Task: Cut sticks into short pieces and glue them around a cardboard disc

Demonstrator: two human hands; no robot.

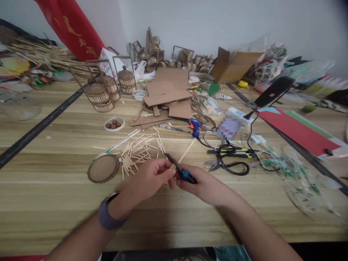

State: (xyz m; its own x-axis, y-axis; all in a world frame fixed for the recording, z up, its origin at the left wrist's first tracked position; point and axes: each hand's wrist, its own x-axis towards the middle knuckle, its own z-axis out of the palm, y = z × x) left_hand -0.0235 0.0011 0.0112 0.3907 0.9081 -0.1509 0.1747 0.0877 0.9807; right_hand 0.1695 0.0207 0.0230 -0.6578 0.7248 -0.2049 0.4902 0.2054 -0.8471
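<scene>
My right hand (208, 186) is closed round a small cutter with a black and blue handle (181, 170), its jaws pointing up and left. My left hand (150, 177), a dark watch on the wrist, pinches one end of a thin wooden stick (187, 149) that runs up and right past the cutter. Both hands meet just above the wooden table (54, 203). A pile of short cut sticks (140, 150) lies just beyond them. To the left of the pile lies a round cardboard disc with a ribbed rim (103, 168).
Scissors (228, 167), a yellow and black knife (235, 152) and a blue glue gun (194, 127) lie right of the pile. Behind are cardboard sheets (168, 94), small woven baskets (102, 92), a bowl of brown nuts (114, 124), a power strip (236, 113) and red paper (296, 132).
</scene>
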